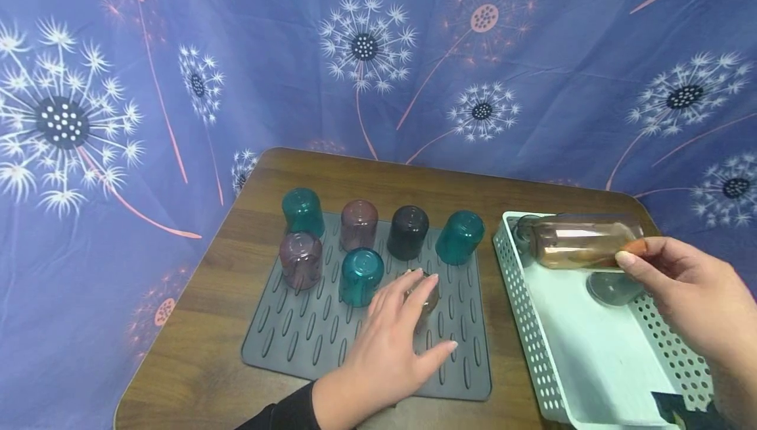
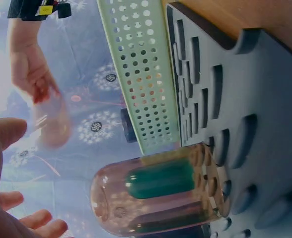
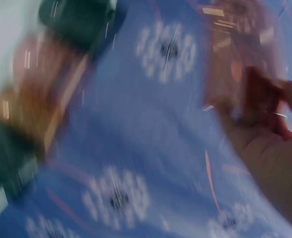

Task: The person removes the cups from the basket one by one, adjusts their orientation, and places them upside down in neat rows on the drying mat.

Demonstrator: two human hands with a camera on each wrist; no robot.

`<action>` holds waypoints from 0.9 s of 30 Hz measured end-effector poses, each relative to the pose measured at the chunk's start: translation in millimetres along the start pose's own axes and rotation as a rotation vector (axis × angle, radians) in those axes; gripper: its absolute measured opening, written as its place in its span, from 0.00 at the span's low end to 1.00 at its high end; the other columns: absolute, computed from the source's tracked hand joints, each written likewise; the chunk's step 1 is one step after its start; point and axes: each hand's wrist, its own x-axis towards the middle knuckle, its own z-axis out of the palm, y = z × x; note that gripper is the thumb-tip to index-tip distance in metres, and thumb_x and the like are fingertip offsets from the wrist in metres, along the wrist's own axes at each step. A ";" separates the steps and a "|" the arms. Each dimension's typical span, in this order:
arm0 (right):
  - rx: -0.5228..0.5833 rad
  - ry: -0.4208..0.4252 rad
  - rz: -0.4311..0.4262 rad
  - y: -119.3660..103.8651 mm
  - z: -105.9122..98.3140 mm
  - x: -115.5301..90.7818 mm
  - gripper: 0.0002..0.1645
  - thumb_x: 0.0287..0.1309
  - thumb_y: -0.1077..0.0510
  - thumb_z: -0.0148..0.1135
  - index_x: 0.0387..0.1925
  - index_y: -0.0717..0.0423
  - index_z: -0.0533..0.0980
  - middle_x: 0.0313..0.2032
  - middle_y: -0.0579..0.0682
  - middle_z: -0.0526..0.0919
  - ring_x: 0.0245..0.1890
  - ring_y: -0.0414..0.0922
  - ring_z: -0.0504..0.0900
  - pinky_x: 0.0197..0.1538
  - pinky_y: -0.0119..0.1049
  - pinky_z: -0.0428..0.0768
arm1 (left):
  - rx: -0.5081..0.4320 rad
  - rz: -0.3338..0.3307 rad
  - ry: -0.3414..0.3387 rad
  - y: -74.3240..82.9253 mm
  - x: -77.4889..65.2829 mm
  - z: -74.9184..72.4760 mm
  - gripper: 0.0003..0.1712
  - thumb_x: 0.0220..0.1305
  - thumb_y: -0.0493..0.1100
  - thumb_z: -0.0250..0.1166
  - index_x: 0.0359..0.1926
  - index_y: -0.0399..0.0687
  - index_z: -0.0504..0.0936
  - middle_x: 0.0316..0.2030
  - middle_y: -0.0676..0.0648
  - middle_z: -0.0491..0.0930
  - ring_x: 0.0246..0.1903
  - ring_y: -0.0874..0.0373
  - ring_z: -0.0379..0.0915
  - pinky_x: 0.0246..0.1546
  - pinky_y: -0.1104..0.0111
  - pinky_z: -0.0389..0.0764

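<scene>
My right hand (image 1: 698, 292) pinches a clear amber glass (image 1: 573, 239) by its rim end, fingers inside and thumb outside. The glass lies sideways in the air above the basket (image 1: 532, 325). My left hand (image 1: 393, 334), fingers spread, hovers by another amber glass (image 2: 151, 193) standing upside down on the grey drying mat (image 1: 313, 344). In the left wrist view a gap shows between that hand and the glass. Teal glasses (image 1: 362, 277), pinkish-purple glasses (image 1: 300, 260) and one dark glass (image 1: 408, 233) stand upside down behind and to the left. The right wrist view is blurred.
Inside the pale green perforated basket lies a grey glass (image 1: 612, 287), with another dark glass (image 1: 523, 236) at its far left corner. Mat and basket share a wooden table (image 1: 177, 358). A blue dandelion-print cloth (image 1: 266, 55) hangs behind.
</scene>
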 end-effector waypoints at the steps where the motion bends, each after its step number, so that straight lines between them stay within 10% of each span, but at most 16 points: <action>1: 0.275 -0.033 -0.085 2.0 8.9 -3.4 0.10 0.79 0.68 0.49 0.48 0.69 0.76 0.37 0.48 0.88 0.35 0.37 0.82 0.33 0.29 0.78 | -0.032 0.007 0.001 1.3 -0.6 -0.2 0.50 0.63 0.59 0.75 0.80 0.58 0.60 0.77 0.43 0.61 0.75 0.45 0.61 0.70 0.41 0.70; 5: 1.230 -0.452 -0.250 8.0 54.5 -19.1 0.26 0.75 0.79 0.27 0.53 0.71 0.75 0.52 0.60 0.86 0.55 0.49 0.87 0.60 0.35 0.83 | -0.114 0.112 0.043 4.5 -2.9 2.3 0.54 0.62 0.56 0.76 0.81 0.54 0.57 0.78 0.43 0.59 0.74 0.45 0.63 0.67 0.43 0.75; 9: 1.408 -0.752 -0.125 -1.3 95.4 -40.0 0.30 0.78 0.74 0.22 0.59 0.67 0.74 0.58 0.58 0.84 0.61 0.50 0.84 0.69 0.43 0.78 | -0.085 0.296 0.165 5.8 -2.0 7.9 0.59 0.56 0.54 0.81 0.80 0.44 0.58 0.73 0.41 0.67 0.70 0.48 0.70 0.65 0.53 0.80; 14: 1.507 -0.905 0.038 -8.5 123.7 -56.6 0.30 0.81 0.70 0.21 0.62 0.64 0.73 0.61 0.57 0.82 0.64 0.49 0.82 0.72 0.44 0.76 | -0.087 0.339 0.212 8.6 -0.9 11.5 0.59 0.50 0.53 0.85 0.77 0.42 0.61 0.67 0.43 0.74 0.65 0.51 0.76 0.62 0.59 0.83; 20: 1.026 -0.745 0.201 1.8 106.8 -56.3 0.23 0.84 0.63 0.34 0.59 0.54 0.77 0.54 0.48 0.87 0.57 0.43 0.86 0.63 0.37 0.83 | -0.105 0.229 0.036 19.3 12.1 1.6 0.52 0.50 0.52 0.84 0.71 0.47 0.66 0.64 0.46 0.77 0.61 0.56 0.78 0.59 0.63 0.84; 27: 0.383 -0.338 0.156 11.2 48.4 -41.3 0.16 0.81 0.59 0.49 0.62 0.55 0.77 0.52 0.51 0.86 0.47 0.35 0.86 0.47 0.29 0.85 | 0.120 0.185 -0.141 33.5 62.2 -5.2 0.49 0.52 0.58 0.82 0.68 0.48 0.68 0.61 0.48 0.79 0.52 0.60 0.82 0.49 0.70 0.85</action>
